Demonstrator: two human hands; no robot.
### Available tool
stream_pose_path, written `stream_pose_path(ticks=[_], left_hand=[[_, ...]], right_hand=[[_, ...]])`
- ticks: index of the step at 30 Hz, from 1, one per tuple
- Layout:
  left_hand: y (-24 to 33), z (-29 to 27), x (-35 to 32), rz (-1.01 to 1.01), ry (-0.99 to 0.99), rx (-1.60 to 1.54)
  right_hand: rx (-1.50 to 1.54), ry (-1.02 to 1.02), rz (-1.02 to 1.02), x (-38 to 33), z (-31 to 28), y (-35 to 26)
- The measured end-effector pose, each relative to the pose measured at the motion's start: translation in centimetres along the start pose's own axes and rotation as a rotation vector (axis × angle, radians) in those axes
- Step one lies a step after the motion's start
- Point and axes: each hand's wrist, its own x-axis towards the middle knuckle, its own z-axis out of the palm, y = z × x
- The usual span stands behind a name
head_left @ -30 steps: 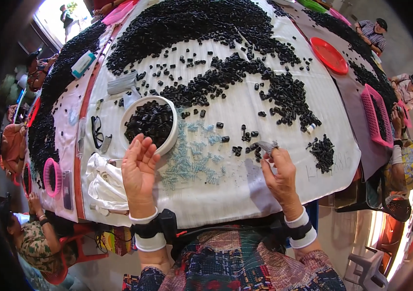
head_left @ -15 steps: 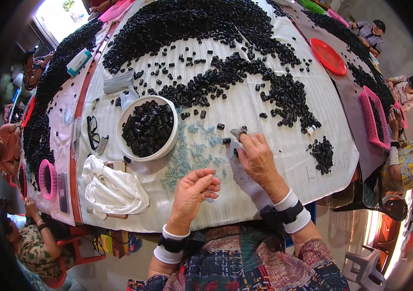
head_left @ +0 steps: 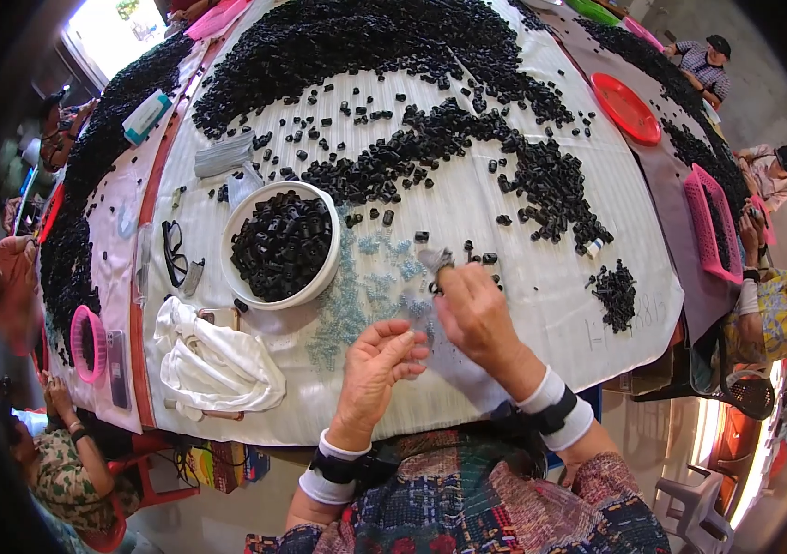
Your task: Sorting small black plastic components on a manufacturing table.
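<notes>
My left hand (head_left: pixel 377 367) hovers over the near middle of the white-covered table, its thumb pressed toward curled fingers. Whatever lies between them is too small to make out. Just right of it, my right hand (head_left: pixel 481 319) is closed, with a grey cloth-like cover (head_left: pixel 434 260) at the tip of a finger; what it pinches, if anything, is hidden. Small clear bluish spring-like pieces (head_left: pixel 343 323) are scattered left of and beyond my hands. A few black plastic parts (head_left: pixel 490 258) lie just beyond my right hand. A white tub (head_left: pixel 326 268) full of black parts stands to the left.
Heaps of black parts (head_left: pixel 366 42) cover the far table. A smaller black pile (head_left: pixel 613 295) sits at right. Eyeglasses (head_left: pixel 175 254) and a white cloth (head_left: pixel 218 365) lie at left. A red tray (head_left: pixel 626 109) and pink basket (head_left: pixel 709 222) are farther right; other people sit around.
My right hand has moved left toward my left hand, uncovering black parts beyond it. My left hand has shifted slightly right.
</notes>
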Motion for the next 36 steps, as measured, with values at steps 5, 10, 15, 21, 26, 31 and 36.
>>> stream_pose_path(ticks=[5,10,15,21,26,31,36], left_hand=[[-1.4,0.1,0.8,0.122,-0.031,-0.117],[-1.0,-0.4,0.1,0.079,-0.008,-0.064],[0.0,-0.3,-0.2,0.077,0.054,-0.043],[-0.3,-0.4,-0.4,0.033,0.024,-0.03],[-0.1,-0.3,-0.9,0.008,-0.008,-0.034],[-0.1,0.1,-1.1,-0.016,-0.024,0.014],[-0.2,0.9,-1.1,0.022,-0.022,0.127]], right_hand=[[0.096,0.003,-0.104,-2.9,-0.4,-3.2],[0.303,0.006,0.043,-4.7,-0.5,-2.8],[0.198,0.111,0.284,-5.0,-2.4,2.0],[0.091,0.021,0.053,-4.1,-1.9,2.6],[-0.044,-0.131,-0.041,-4.5,-1.2,2.3],[-0.154,-0.147,-0.045,-5.2,-0.7,2.1],[0.442,0.0,0.231,-4.0,-3.0,-0.9]])
